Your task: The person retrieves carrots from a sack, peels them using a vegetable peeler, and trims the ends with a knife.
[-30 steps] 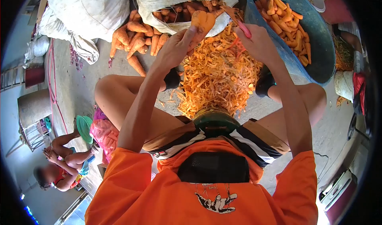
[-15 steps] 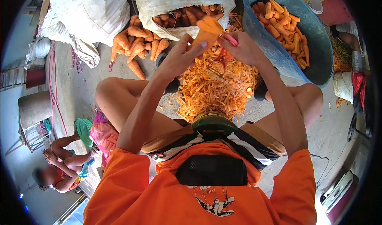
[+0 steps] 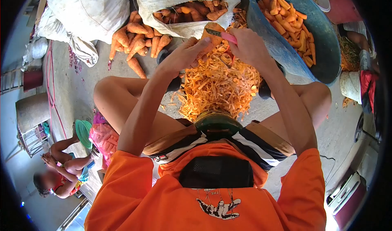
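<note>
My left hand (image 3: 184,56) is closed around a carrot (image 3: 209,44), held above the heap of peelings. In my right hand (image 3: 248,45) is a knife with a pink handle (image 3: 228,37). Its dark blade (image 3: 212,32) lies across the carrot's far end. Beneath both hands spreads a heap of orange carrot peelings (image 3: 220,88), between my legs. Part of the carrot is hidden by my left fingers.
Unpeeled carrots (image 3: 136,39) lie left of an open white sack (image 3: 149,0) holding more. Peeled carrots (image 3: 286,20) fill part of a blue tub (image 3: 332,51) at right. Another person (image 3: 67,171) sits at far left beside a green basket (image 3: 83,133).
Both hands have shifted slightly, and the carrot's far end has turned. The knife blade now shows across the carrot. The surroundings have slid a little left in view.
</note>
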`<state>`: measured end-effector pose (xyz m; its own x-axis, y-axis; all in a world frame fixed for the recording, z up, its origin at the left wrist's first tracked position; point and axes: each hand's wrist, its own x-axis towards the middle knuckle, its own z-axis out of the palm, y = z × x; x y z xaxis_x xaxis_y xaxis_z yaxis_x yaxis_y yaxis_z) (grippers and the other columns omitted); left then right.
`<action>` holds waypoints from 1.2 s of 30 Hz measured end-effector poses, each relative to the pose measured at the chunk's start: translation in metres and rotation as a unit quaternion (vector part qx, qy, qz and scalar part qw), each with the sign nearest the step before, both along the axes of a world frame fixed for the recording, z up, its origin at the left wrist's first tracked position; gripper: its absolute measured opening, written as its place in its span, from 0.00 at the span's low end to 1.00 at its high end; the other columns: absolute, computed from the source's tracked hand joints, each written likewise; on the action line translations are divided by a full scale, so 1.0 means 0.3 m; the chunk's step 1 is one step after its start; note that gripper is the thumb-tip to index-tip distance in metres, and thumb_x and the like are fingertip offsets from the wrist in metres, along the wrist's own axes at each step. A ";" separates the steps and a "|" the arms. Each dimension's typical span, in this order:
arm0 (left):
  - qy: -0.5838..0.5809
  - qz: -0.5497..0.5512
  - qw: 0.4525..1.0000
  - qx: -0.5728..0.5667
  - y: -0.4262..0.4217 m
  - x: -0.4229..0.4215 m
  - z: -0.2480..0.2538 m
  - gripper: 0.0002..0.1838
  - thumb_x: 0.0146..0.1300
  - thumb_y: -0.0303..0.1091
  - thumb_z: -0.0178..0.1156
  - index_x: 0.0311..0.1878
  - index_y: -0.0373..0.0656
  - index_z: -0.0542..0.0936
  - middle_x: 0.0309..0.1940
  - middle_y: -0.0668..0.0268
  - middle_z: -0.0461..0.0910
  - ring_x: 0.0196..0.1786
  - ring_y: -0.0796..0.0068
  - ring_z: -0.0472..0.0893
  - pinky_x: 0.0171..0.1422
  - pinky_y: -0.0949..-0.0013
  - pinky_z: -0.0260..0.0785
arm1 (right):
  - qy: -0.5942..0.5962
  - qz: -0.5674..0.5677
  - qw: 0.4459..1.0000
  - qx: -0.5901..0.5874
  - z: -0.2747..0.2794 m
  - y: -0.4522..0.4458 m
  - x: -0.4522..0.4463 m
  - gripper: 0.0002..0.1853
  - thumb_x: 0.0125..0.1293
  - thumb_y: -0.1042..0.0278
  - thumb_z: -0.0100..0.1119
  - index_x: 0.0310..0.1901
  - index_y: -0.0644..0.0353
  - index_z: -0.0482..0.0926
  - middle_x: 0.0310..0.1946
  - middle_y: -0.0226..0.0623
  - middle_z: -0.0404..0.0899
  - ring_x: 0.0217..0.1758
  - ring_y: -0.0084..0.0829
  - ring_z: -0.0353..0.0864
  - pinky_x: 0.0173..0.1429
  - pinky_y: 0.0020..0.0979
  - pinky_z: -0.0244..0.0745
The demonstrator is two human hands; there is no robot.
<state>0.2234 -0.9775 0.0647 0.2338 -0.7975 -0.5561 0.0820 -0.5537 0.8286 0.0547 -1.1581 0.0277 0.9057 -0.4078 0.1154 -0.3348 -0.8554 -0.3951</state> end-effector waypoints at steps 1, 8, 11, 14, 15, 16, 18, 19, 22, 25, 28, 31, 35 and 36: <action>0.024 -0.001 1.000 -0.005 -0.001 -0.002 -0.012 0.32 0.78 0.64 0.53 0.63 0.41 0.76 0.33 0.72 0.77 0.27 0.87 0.62 0.31 0.80 0.56 | 0.000 -0.002 1.000 0.001 -0.010 -0.010 0.001 0.13 0.68 0.64 0.62 0.40 0.69 0.82 0.31 0.57 0.84 0.36 0.60 0.83 0.42 0.51 0.77; -0.064 -0.061 0.995 -0.036 0.016 0.006 -0.023 0.34 0.76 0.63 0.59 0.59 0.35 0.73 0.38 0.67 0.79 0.40 0.79 0.76 0.44 0.73 0.71 | 0.229 -0.159 0.955 0.106 -0.160 -0.253 -0.078 0.21 0.70 0.54 0.63 0.38 0.71 0.83 0.31 0.57 0.86 0.36 0.53 0.88 0.45 0.51 0.81; -0.139 0.008 0.985 -0.101 0.009 0.061 -0.042 0.31 0.72 0.52 0.68 0.60 0.32 0.74 0.46 0.61 0.86 0.49 0.77 0.82 0.51 0.69 0.75 | 0.200 -0.157 0.957 0.136 -0.058 -0.226 -0.052 0.24 0.72 0.49 0.62 0.39 0.70 0.82 0.29 0.55 0.84 0.33 0.51 0.86 0.43 0.50 0.78; -0.169 0.121 0.960 -0.187 -0.006 0.057 -0.011 0.25 0.69 0.43 0.73 0.59 0.35 0.78 0.48 0.61 0.87 0.53 0.76 0.83 0.59 0.67 0.76 | 0.168 -0.132 0.967 0.138 -0.027 -0.180 -0.053 0.26 0.73 0.45 0.61 0.41 0.69 0.81 0.28 0.50 0.82 0.31 0.47 0.83 0.41 0.48 0.75; -0.095 0.174 0.946 -0.255 -0.013 0.047 -0.001 0.22 0.67 0.36 0.75 0.59 0.38 0.81 0.51 0.64 0.87 0.58 0.76 0.83 0.67 0.65 0.75 | 0.152 -0.125 0.971 0.134 -0.016 -0.168 -0.057 0.27 0.73 0.45 0.62 0.42 0.69 0.81 0.28 0.49 0.81 0.31 0.44 0.82 0.41 0.46 0.75; -0.095 0.175 0.947 -0.254 -0.018 0.055 -0.011 0.22 0.67 0.36 0.75 0.59 0.38 0.81 0.51 0.64 0.87 0.58 0.76 0.83 0.67 0.65 0.75 | 0.153 -0.124 0.971 0.134 0.008 -0.154 -0.060 0.27 0.73 0.45 0.62 0.42 0.69 0.81 0.28 0.49 0.81 0.31 0.44 0.82 0.41 0.46 0.75; -0.058 0.179 0.899 -0.396 -0.034 0.078 -0.016 0.22 0.68 0.33 0.73 0.62 0.42 0.80 0.54 0.65 0.86 0.61 0.76 0.82 0.69 0.62 0.75 | 0.103 -0.090 0.977 0.166 0.051 -0.125 -0.062 0.26 0.73 0.45 0.63 0.42 0.68 0.80 0.29 0.45 0.81 0.31 0.38 0.80 0.40 0.43 0.73; -0.003 0.221 0.903 -0.368 -0.031 0.071 -0.016 0.20 0.72 0.34 0.69 0.64 0.44 0.80 0.55 0.65 0.86 0.63 0.76 0.81 0.69 0.61 0.75 | 0.103 -0.087 0.977 0.166 0.064 -0.114 -0.061 0.26 0.73 0.45 0.63 0.42 0.68 0.80 0.29 0.45 0.81 0.31 0.38 0.80 0.40 0.43 0.73; 0.165 0.286 0.882 -0.337 -0.076 0.044 -0.032 0.19 0.76 0.39 0.66 0.65 0.46 0.80 0.54 0.65 0.86 0.61 0.75 0.83 0.67 0.61 0.76 | 0.020 -0.026 0.977 0.212 0.084 -0.091 -0.046 0.23 0.75 0.49 0.63 0.42 0.67 0.80 0.29 0.41 0.79 0.30 0.34 0.75 0.39 0.39 0.72; 0.103 0.252 0.910 -0.314 -0.079 -0.005 -0.067 0.20 0.76 0.45 0.65 0.64 0.45 0.81 0.51 0.67 0.86 0.50 0.76 0.86 0.52 0.69 0.80 | -0.003 -0.002 0.978 0.209 0.104 -0.078 -0.033 0.23 0.73 0.49 0.64 0.51 0.66 0.84 0.33 0.50 0.84 0.34 0.43 0.82 0.41 0.42 0.75; 0.019 0.198 0.932 -0.302 -0.097 -0.033 -0.081 0.21 0.73 0.46 0.69 0.59 0.42 0.83 0.41 0.70 0.84 0.40 0.82 0.85 0.39 0.73 0.77 | -0.042 0.021 0.979 0.200 0.125 -0.067 -0.023 0.22 0.74 0.52 0.63 0.52 0.66 0.84 0.32 0.51 0.83 0.34 0.46 0.82 0.40 0.43 0.74; -0.168 0.161 0.944 -0.233 -0.089 -0.061 -0.089 0.25 0.67 0.47 0.74 0.55 0.35 0.84 0.36 0.65 0.85 0.35 0.83 0.83 0.35 0.73 0.75 | -0.042 0.049 0.982 0.177 0.126 -0.053 -0.017 0.18 0.73 0.57 0.62 0.49 0.67 0.84 0.28 0.54 0.80 0.32 0.54 0.81 0.40 0.47 0.74; -0.223 0.116 0.948 -0.198 -0.072 -0.066 -0.069 0.23 0.68 0.43 0.75 0.57 0.36 0.81 0.41 0.67 0.85 0.35 0.85 0.82 0.35 0.77 0.74 | -0.033 0.070 0.985 0.154 0.082 -0.060 -0.008 0.16 0.75 0.59 0.60 0.42 0.68 0.80 0.24 0.50 0.76 0.26 0.46 0.74 0.36 0.44 0.70; -0.227 0.115 0.947 -0.198 -0.071 -0.060 -0.066 0.23 0.68 0.43 0.75 0.57 0.36 0.81 0.41 0.67 0.85 0.35 0.85 0.82 0.35 0.77 0.74 | -0.040 0.066 0.984 0.158 0.075 -0.059 -0.009 0.17 0.75 0.58 0.60 0.43 0.68 0.80 0.25 0.52 0.77 0.27 0.48 0.77 0.37 0.45 0.71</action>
<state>0.2055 -0.9987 0.0448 0.5700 -0.8213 -0.0243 -0.2518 -0.2028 0.9463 0.0519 -1.1758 0.0503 0.9466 -0.3137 0.0747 -0.1858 -0.7197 -0.6689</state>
